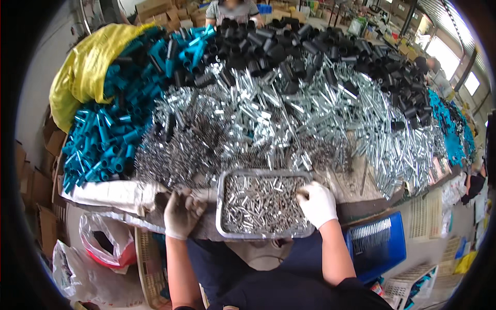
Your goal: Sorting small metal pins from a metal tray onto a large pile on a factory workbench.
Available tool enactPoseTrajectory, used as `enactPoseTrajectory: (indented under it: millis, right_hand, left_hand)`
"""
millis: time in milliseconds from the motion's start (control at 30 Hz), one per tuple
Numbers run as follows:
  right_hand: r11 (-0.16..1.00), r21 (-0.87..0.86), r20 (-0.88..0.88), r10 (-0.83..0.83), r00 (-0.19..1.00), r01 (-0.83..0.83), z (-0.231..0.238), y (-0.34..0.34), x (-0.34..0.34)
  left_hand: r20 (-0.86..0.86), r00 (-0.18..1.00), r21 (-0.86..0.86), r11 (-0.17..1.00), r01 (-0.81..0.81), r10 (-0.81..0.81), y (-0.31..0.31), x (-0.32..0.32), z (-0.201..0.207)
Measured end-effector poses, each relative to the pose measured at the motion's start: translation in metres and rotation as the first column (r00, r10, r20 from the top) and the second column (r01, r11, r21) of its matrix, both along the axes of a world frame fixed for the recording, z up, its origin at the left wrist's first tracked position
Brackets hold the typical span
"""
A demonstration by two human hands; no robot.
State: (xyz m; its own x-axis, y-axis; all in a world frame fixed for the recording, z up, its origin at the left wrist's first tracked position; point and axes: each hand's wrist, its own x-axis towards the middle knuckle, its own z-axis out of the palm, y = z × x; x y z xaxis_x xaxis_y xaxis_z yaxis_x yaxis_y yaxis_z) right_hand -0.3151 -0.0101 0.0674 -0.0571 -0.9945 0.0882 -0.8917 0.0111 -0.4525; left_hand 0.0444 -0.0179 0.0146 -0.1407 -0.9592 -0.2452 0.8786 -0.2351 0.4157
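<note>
A rectangular white-rimmed tray (pixel 221 206) of small metal pins (pixel 263 201) sits at the table's front edge, before my body. My right hand (pixel 317 204), in a white glove, is at the tray's right rim with its fingers curled together over the pins. What it pinches, if anything, is hidden. Left of the tray, my left hand (pixel 182 213) wears a white glove with greyed fingertips. Its fingers are bent inward at the table edge, and I cannot make out anything in them. Just beyond it lies a heap of coiled metal springs (pixel 178 150).
Shiny metal rods (pixel 372 129) spread across the table, with black plastic sleeves (pixel 263 41) behind. Teal plastic handles (pixel 103 139) spill from a yellow sack (pixel 85 67) at left. A blue crate (pixel 380 245) stands low right; plastic bags (pixel 106 243) lie low left. Another person (pixel 232 13) is opposite.
</note>
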Motion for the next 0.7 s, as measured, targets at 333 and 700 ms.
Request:
enactPoseTrajectory:
  millis: [333, 700]
  right_hand:
    - [0.992, -0.11, 0.257, -0.037, 0.966, 0.068, -0.001, 0.0, 0.009]
    - [0.926, -0.266, 0.534, -0.091, 0.841, 0.269, -0.011, 0.003, 0.018]
  left_hand:
    - [0.03, 1.0, -0.03, 1.0, -0.002, 0.003, -0.004, -0.003, 0.011]
    - [0.018, 1.0, -0.036, 0.999, -0.003, 0.003, -0.005, -0.001, 0.008]
